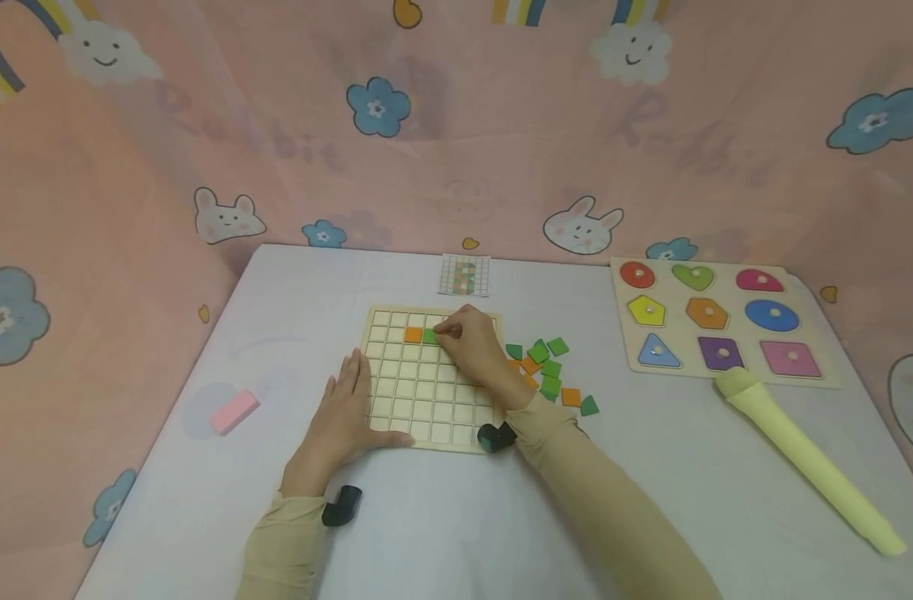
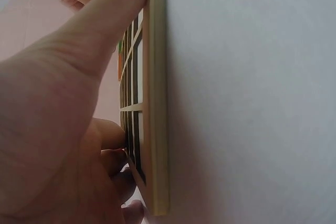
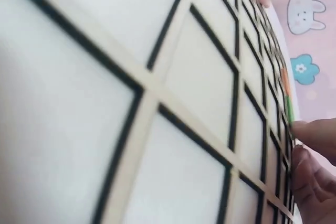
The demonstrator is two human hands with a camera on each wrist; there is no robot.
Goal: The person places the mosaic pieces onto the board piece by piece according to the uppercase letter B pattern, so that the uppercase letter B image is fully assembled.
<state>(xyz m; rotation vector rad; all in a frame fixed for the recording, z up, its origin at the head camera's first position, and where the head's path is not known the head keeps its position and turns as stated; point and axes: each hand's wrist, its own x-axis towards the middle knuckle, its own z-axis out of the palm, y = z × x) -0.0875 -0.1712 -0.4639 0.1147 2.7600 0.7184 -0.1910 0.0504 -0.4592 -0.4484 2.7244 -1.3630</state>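
Note:
A square wooden grid board [image 1: 431,435] lies on the white table. In its upper rows sit an orange square tile [image 1: 413,335] and, beside it, a green square tile [image 1: 429,337]. My right hand [image 1: 473,343] reaches over the board, thumb and forefinger pinching the green tile at its right edge; the right wrist view shows these fingertips [image 3: 302,129] close to the grid. Along the board's left side rests my left hand [image 1: 342,417], fingers straight, with its thumb [image 2: 113,11] on the near edge.
Several loose green and orange tiles [image 1: 550,387] lie right of the board. Behind it is a small pattern card [image 1: 464,276]. A pink block [image 1: 234,412] lies left. At right are a shape puzzle [image 1: 677,333] and a long pale yellow stick [image 1: 809,458].

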